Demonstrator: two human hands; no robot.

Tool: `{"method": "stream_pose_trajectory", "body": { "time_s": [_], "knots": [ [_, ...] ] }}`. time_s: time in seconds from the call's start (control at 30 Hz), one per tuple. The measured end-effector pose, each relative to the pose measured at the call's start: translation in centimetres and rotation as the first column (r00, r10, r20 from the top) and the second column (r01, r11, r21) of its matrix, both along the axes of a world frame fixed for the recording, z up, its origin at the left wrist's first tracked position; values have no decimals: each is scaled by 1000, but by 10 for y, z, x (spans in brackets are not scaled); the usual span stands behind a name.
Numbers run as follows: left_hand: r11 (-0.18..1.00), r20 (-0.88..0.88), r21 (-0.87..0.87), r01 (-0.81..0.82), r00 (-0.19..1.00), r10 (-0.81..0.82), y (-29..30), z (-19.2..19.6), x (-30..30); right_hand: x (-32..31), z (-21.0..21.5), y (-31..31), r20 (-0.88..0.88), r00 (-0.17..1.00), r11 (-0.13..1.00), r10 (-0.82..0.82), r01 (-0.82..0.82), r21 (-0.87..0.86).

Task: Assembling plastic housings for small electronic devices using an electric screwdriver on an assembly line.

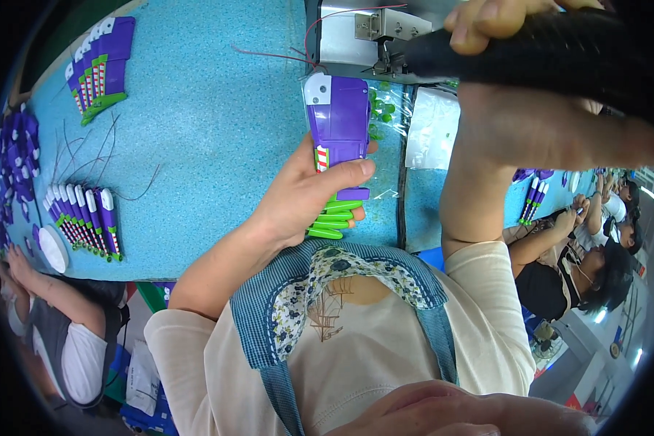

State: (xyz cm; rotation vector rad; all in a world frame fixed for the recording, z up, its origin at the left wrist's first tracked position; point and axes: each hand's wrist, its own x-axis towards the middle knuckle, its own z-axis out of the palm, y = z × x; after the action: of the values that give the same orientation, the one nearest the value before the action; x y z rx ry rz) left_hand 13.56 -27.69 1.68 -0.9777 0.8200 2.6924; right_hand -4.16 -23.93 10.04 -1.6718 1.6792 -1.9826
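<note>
My left hand (287, 190) is closed round a stack of purple and white plastic toy pieces (344, 120). Their white end points away from me, and several green tips (330, 221) fan out below my thumb. Two dark round spots show on the white end. At the upper right, my right hand (498, 120) grips a thick black electric screwdriver (530, 54), held nearly level. Its narrow end points left, close to a small metal device (385, 54). The tool's far end is lost in the dark rim of the view.
On the blue table (211, 145) lie fanned purple pieces (102, 69), a row of more (83, 218) with thin wires, and a white round dish (53, 249). Green bits (382, 112) and a white bag (432, 127) are near the metal device. Co-workers sit at both sides.
</note>
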Motion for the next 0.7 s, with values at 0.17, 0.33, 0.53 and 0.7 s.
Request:
{"method": "stream_pose_trajectory", "body": {
  "time_s": [0.17,0.33,0.53,0.7],
  "knots": [
    [1000,-2,22,3,1000,-3,1,1,-2,-21,-10,20,142,834,845,534,-521,-122],
    [1000,4,18,3,1000,-3,2,6,-2,-11,-13,20,259,773,812,579,-577,-92],
    [1000,2,-1,-2,1000,2,4,6,-3,-10,-22,21,274,778,822,566,-556,-119],
    [1000,16,3,-4,1000,4,3,3,1,-10,-26,15,277,759,806,589,-576,-136]
  ]
}}
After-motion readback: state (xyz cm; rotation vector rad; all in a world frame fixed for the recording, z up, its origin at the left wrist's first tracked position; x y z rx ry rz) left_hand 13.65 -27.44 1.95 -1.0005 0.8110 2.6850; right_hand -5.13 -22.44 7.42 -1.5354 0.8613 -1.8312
